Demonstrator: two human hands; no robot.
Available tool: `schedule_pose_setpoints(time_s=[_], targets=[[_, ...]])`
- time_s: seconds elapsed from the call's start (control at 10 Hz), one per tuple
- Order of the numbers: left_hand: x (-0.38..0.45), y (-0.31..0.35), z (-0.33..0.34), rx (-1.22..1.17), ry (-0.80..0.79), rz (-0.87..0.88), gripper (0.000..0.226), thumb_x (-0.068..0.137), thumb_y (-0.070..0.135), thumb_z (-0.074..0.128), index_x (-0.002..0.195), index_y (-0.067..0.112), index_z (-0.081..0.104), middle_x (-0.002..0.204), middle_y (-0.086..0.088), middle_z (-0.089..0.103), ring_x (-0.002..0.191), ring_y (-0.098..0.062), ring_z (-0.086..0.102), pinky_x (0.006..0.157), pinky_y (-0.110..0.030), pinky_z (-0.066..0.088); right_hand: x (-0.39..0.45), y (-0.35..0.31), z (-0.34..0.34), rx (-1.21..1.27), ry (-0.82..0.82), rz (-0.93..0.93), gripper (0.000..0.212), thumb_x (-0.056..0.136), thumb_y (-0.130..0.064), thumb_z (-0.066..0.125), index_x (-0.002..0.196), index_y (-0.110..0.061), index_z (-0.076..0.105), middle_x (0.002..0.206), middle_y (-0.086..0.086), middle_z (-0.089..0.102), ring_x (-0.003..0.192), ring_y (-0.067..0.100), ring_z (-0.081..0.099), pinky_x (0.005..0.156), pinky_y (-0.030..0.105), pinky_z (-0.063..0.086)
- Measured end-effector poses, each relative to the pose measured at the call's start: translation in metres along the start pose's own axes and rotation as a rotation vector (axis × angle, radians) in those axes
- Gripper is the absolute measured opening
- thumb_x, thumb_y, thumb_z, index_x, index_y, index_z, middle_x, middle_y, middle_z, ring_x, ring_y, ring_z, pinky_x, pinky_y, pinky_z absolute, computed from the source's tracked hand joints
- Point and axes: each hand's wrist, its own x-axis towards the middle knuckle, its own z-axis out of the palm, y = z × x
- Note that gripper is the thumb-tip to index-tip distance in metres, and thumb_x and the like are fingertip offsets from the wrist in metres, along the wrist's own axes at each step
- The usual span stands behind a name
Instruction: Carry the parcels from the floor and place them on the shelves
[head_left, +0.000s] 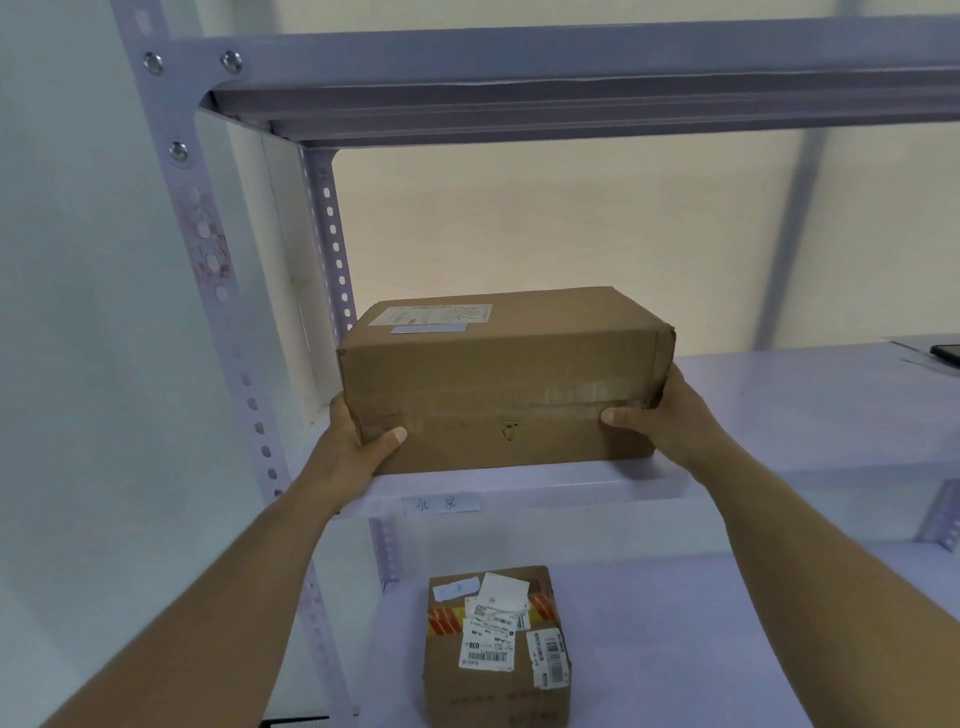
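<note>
A long brown cardboard parcel (504, 379) with a white label on top rests on the front left part of the middle shelf (779, 410). My left hand (358, 447) grips its lower left corner, thumb on the front face. My right hand (670, 415) holds its right end, thumb pressed on the taped front seam. A smaller cardboard parcel (496, 649) covered with several shipping labels and orange tape sits on the lower shelf (701, 623) below.
The white metal rack has perforated uprights (332, 249) on the left and an upper shelf (571, 88) overhead. A handwritten label (441, 504) is stuck on the middle shelf's front edge. A dark flat object (945, 353) lies at the shelf's far right.
</note>
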Motion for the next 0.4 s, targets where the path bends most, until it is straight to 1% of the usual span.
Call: schedule_pose_setpoints(time_s=[0.1,0.2,0.3,0.4], targets=[[-0.001,0.001,0.0,-0.023,-0.006,0.007,0.077,0.09,0.031,0.059,0.149,0.014,0.013,0.153,-0.013,0.035,0.135,-0.036,0.041,0.11,-0.047,0.036,0.0,-0.002,0.0,0.0,-0.008,0.022,0.082,0.071,-0.021,0.078,0.138,-0.016,0.031,0.128,0.004,0.05,0.114,0.024,0.048,0.093,0.036,0.042],[-0.002,0.0,-0.001,-0.053,-0.016,0.02,0.084,0.088,0.029,0.061,0.151,0.017,0.006,0.155,-0.01,0.032,0.138,-0.034,0.039,0.11,-0.046,0.035,0.001,0.0,-0.001,0.018,-0.016,0.032,0.083,0.071,-0.02,0.078,0.139,-0.015,0.031,0.132,0.006,0.05,0.119,0.027,0.048,0.095,0.037,0.042],[-0.009,0.001,-0.003,-0.078,-0.035,0.015,0.095,0.087,0.029,0.064,0.152,0.022,-0.005,0.158,-0.008,0.027,0.14,-0.032,0.035,0.113,-0.048,0.033,-0.004,0.0,-0.002,0.007,-0.02,0.037,0.084,0.072,-0.017,0.078,0.14,-0.015,0.029,0.127,0.001,0.049,0.122,0.027,0.047,0.091,0.035,0.041],[-0.013,0.003,-0.005,-0.117,-0.005,0.007,0.099,0.087,0.031,0.062,0.151,0.024,-0.013,0.162,-0.005,0.018,0.145,-0.03,0.027,0.115,-0.048,0.027,-0.008,0.001,-0.004,-0.029,0.038,0.058,0.103,0.072,-0.026,0.078,0.149,-0.011,0.011,0.153,0.01,0.033,0.14,0.029,0.032,0.109,0.043,0.034]])
